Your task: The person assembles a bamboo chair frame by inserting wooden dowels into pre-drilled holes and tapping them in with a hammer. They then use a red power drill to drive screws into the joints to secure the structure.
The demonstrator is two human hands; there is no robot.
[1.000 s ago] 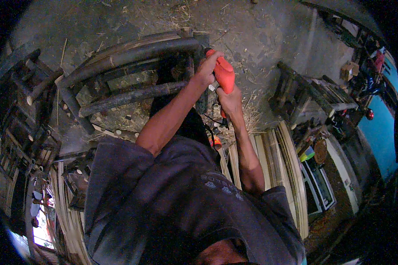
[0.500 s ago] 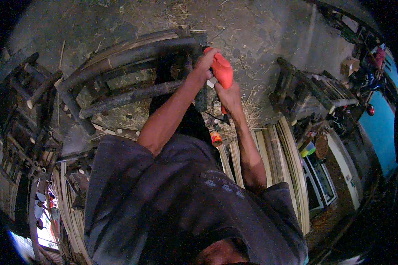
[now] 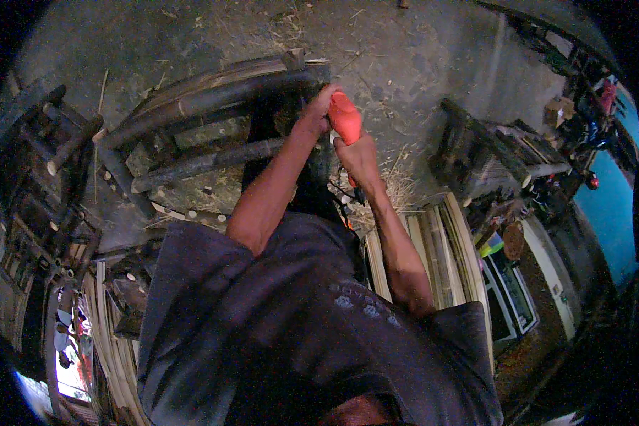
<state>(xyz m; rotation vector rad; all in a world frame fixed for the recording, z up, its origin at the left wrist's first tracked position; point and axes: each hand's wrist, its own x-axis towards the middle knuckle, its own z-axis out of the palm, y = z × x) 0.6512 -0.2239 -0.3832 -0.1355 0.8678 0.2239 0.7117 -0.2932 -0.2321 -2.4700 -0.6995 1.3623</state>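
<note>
Both my hands are on an orange-red power drill [image 3: 346, 119] in front of me. My left hand [image 3: 319, 112] closes round its front and left side. My right hand [image 3: 359, 157] is wrapped round its grip, whose lower end shows below the fist. The drill's tip is hidden by my left hand. It is held at the right end of a dark bamboo frame [image 3: 199, 103], by an upright post [image 3: 319, 162]. Whether the tip touches the frame cannot be seen.
Another dark bamboo piece of furniture [image 3: 497, 153] stands at right, and more bamboo frames [image 3: 57, 135] stand at left. Split bamboo strips [image 3: 433, 248] lie beside my right arm. Shavings [image 3: 397, 181] litter the floor. A cardboard box [image 3: 559, 110] sits at far right.
The drill and both hands have shifted slightly left and down in view, and the drill looks more upright. My grip is the same. The orange can near my legs is now mostly hidden.
</note>
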